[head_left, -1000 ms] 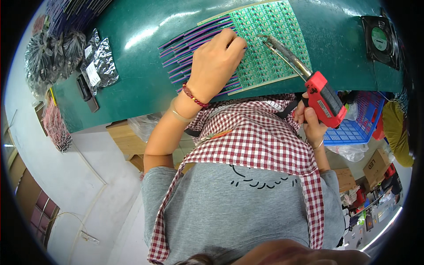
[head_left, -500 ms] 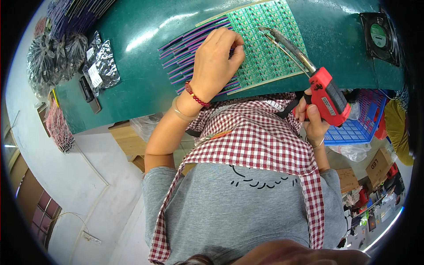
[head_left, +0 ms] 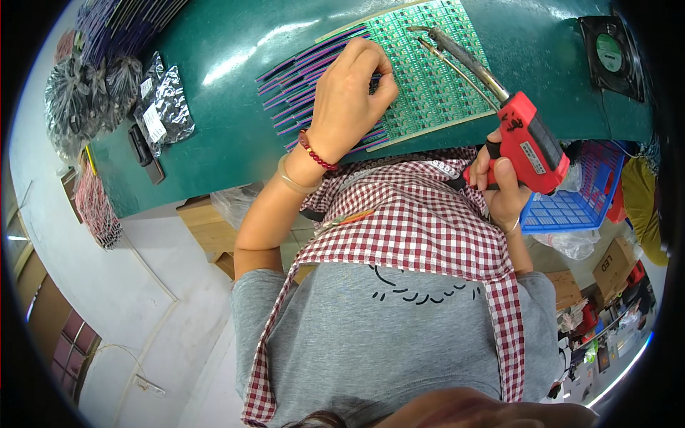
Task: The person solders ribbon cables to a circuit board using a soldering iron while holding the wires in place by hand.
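A green panel of small circuit boards [head_left: 435,78] lies on the table, with rows of purple and black wires [head_left: 292,89] along its left part. Over the border between wires and bare boards is my left hand [head_left: 351,100], its thumb and fingers curled into a pinch. What the fingertips grip is hidden behind them. My right hand [head_left: 505,187] is wrapped round the handle of a red soldering gun [head_left: 531,146]. The gun's long metal tip and thin feed tube reach over the far middle of the panel; I cannot tell whether the tip touches it.
On the green tabletop [head_left: 221,143], plastic-bagged parts [head_left: 89,96], silvery bags [head_left: 168,107] and a bundle of dark wires [head_left: 125,25] lie at left. A black fan [head_left: 611,57] stands at far right. A blue basket [head_left: 564,212] is below the table's right edge.
The soldering gun's tip has moved farther away and slightly left over the panel, its body tilting with my right hand. My left hand has shifted slightly away from me, still pinched.
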Available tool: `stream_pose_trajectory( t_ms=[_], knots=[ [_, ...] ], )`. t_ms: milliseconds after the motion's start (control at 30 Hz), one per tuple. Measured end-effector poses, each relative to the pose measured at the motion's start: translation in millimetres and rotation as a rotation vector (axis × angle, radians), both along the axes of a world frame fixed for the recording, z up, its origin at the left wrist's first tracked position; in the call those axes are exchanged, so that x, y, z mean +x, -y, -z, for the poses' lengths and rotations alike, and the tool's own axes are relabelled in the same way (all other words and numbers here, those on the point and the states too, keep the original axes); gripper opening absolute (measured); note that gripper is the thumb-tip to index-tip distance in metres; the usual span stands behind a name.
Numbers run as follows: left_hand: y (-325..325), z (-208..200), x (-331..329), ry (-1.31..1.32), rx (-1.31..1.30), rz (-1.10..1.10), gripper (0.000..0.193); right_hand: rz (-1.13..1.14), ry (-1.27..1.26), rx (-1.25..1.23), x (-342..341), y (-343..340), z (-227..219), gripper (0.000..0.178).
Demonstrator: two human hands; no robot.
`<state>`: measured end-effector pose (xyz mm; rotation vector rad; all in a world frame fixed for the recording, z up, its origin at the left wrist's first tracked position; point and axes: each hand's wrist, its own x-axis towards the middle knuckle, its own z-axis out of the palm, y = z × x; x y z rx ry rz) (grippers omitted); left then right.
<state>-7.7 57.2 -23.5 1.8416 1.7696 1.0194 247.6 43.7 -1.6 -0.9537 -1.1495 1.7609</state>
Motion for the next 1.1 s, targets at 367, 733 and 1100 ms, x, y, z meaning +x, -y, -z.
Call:
stream_pose_trajectory(
  t_ms=[367,733,1100],
  knots=[
    [0.6,2.8,3.9,-0.072,0.020,-0.013,0.012,0.064,-0.096,-0.027,-4.6,-0.2,-1.8,0.032],
    [6.3,-4.5,-1.9,0.028,0.012,0.026,0.014,0.060,-0.065,-0.024,-2.5,-1.2,-0.2,0.035],
    [15.0,-7.4,-6.3,-0.304,0.100,0.131,0.022,0.072,0.008,-0.064,4.3,1.8,-1.4,0.037]
  ],
)
